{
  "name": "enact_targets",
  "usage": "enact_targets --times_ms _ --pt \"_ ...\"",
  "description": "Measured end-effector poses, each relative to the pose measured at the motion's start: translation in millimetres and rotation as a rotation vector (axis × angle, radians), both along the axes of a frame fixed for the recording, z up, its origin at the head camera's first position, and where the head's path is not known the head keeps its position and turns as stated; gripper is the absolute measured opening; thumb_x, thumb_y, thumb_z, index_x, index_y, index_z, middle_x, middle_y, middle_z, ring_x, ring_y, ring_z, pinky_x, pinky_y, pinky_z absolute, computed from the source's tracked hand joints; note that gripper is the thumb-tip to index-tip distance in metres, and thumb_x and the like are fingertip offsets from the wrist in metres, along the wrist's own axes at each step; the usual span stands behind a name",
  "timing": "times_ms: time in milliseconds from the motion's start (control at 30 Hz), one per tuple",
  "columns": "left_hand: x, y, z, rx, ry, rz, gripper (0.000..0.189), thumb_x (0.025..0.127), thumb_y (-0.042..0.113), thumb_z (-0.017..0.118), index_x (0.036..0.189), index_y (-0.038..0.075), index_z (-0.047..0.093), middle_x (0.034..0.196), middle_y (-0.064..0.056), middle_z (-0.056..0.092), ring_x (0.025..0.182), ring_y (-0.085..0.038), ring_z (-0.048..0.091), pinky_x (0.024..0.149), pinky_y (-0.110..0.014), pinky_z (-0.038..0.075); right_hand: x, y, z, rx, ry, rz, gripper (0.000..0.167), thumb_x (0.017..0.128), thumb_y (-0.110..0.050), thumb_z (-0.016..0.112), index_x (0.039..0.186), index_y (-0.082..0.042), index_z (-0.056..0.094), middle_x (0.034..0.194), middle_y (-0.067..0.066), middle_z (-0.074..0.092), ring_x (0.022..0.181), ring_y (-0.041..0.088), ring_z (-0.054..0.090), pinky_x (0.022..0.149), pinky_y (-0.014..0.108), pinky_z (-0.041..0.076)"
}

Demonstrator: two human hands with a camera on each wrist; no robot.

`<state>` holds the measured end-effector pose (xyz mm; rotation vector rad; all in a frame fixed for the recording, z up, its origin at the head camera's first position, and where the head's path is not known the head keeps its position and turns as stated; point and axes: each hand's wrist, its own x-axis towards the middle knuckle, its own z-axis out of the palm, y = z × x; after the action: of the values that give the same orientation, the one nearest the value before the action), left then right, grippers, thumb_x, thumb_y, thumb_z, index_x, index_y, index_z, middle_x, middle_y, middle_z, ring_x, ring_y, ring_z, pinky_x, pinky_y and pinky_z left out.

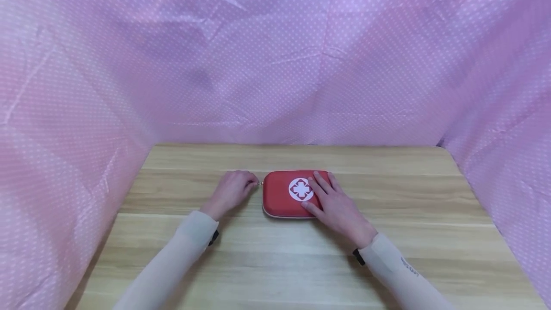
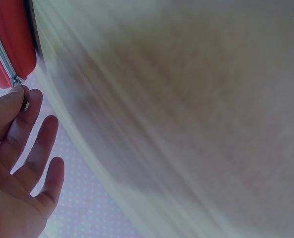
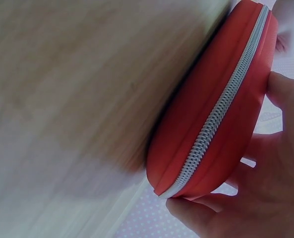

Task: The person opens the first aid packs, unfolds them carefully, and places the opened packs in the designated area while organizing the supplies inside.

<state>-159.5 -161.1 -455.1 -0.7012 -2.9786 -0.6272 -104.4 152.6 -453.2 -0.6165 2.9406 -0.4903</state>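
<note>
A red zip-up first-aid case (image 1: 274,200) with a white cross emblem (image 1: 296,189) lies flat on the wooden table. At its left end, my left hand (image 1: 232,189) pinches the metal zipper pull (image 2: 25,105) between thumb and index finger; the other fingers are loosely spread. My right hand (image 1: 341,208) rests over the case's right part, fingers spread across the lid and thumb near the front edge. The right wrist view shows the silver zipper (image 3: 212,119) with its teeth joined along the side facing me.
The wooden table (image 1: 267,262) reaches out on all sides of the case. Pink dotted cloth (image 1: 275,71) hangs behind the table and along its left and right sides. Light sleeves (image 1: 172,257) cover both forearms.
</note>
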Motion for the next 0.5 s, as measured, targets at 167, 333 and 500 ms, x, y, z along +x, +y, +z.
enact_targets --times_ms 167,333,500 --pt "6.2 1.4 -0.4 0.010 -0.008 0.018 0.008 0.095 0.010 0.075 0.100 0.011 0.081 0.101 -0.002 0.078 0.099 -0.021 0.073 0.092 -0.040 0.057 -0.2 1 -1.8 0.002 0.016 0.003 0.080 0.100 -0.057 0.060 0.162 -0.012 0.036 0.169 0.014 0.026 0.154 0.047 0.016 0.116 0.057 0.038" --pt "14.9 1.4 0.1 0.017 -0.036 0.024 0.009 0.094 0.010 0.076 0.103 0.011 0.081 0.103 -0.002 0.077 0.100 -0.020 0.072 0.093 -0.040 0.058 0.2 0 -1.8 0.001 0.021 0.005 0.079 0.100 -0.057 0.059 0.161 -0.011 0.037 0.169 0.014 0.027 0.154 0.047 0.016 0.116 0.057 0.038" --pt "26.1 1.6 -0.7 0.035 -0.036 0.019 0.008 0.094 0.011 0.076 0.101 0.012 0.080 0.102 -0.001 0.077 0.100 -0.020 0.072 0.092 -0.039 0.057 1.1 1 -2.4 -0.001 0.024 0.004 0.080 0.100 -0.057 0.060 0.161 -0.011 0.037 0.169 0.014 0.027 0.154 0.048 0.016 0.113 0.057 0.042"
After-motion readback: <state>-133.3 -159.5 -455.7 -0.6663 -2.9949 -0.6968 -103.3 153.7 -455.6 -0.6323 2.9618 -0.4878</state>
